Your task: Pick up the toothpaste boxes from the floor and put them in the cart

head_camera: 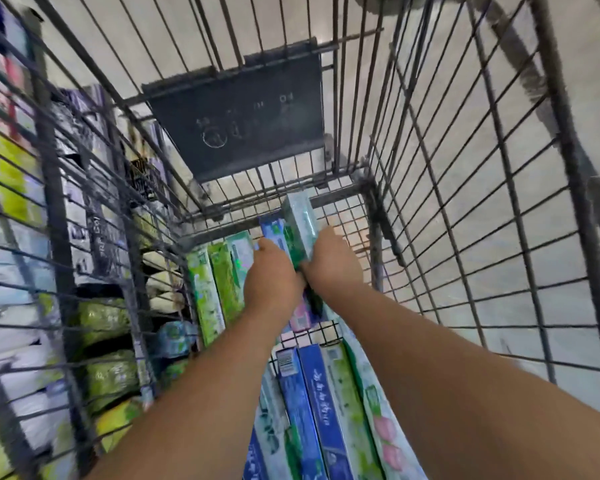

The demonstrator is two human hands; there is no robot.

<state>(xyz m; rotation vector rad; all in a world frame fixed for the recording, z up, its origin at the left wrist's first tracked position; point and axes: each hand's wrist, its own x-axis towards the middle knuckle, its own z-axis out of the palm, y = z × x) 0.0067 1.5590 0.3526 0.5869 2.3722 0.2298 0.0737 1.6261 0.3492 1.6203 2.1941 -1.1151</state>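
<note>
Both hands reach deep into the wire shopping cart (465, 188) and together hold a small bundle of toothpaste boxes just above its mesh floor. On the right hand (329, 259) the fingers curl round the right side of a pale teal-and-green toothpaste box (300, 225), which stands tilted, its far end raised toward the cart's front wall. On the left hand (271, 275) the fingers close over the left side of the bundle, against a blue-and-white toothpaste box (272, 230) lying just beside the teal one; its fingertips are hidden behind the boxes, so how far they wrap is hard to say. A pink-and-white box (300, 318) shows below the wrists, between the two forearms, touching the bundle's near end.

Other toothpaste boxes already lie flat on the cart floor. Two green boxes (222, 278) lie side by side along the left wall, just left of the left hand. Nearer the camera, a row lies lengthwise under the forearms: a dark blue box with white lettering (317, 407), a green-and-white box (345, 393) touching its right side, and a pale box with pink flowers (385, 431) at the right end.

A dark plastic flap (243, 123) hangs on the cart's front wall above the hands. Through the left wires, blurred shelves of packaged goods (104, 341) show.
</note>
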